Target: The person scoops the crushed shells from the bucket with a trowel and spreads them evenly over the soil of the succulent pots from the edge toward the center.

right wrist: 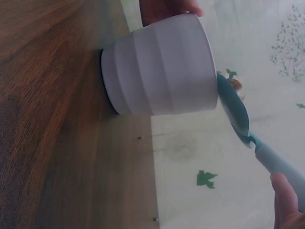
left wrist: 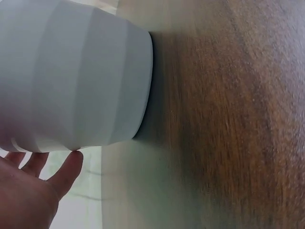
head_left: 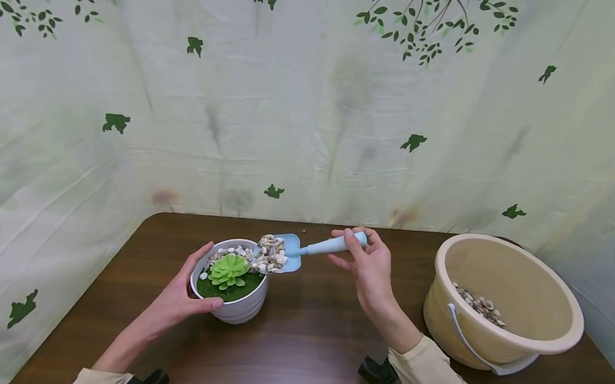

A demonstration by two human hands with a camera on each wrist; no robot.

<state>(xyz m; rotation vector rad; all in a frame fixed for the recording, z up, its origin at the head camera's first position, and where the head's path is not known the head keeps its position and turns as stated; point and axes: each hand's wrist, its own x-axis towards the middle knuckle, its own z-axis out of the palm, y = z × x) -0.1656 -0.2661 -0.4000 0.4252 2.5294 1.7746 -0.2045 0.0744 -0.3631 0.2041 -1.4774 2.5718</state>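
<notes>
A white ribbed flower pot (head_left: 243, 309) stands on the table, holding a green succulent (head_left: 229, 270) with green moss-like cover (head_left: 248, 284) in front and small stones along its back. My left hand (head_left: 177, 295) grips the pot from the left, thumb at the near rim and fingers along the far left side. In the left wrist view, fingertips touch the pot's wall (left wrist: 81, 76). My right hand (head_left: 375, 271) holds a light blue trowel (head_left: 331, 246) by its handle. Mixed pebbles (head_left: 271, 255) heap on the blade, whose tip overlaps the pot's right rim.
A beige bucket (head_left: 439, 318) with a grey handle (head_left: 467, 339) stands at the right of the brown table (head_left: 320, 343). More pebbles (head_left: 481, 305) lie inside it. Behind the table hangs a pale cloth (head_left: 312, 99) with a leaf print.
</notes>
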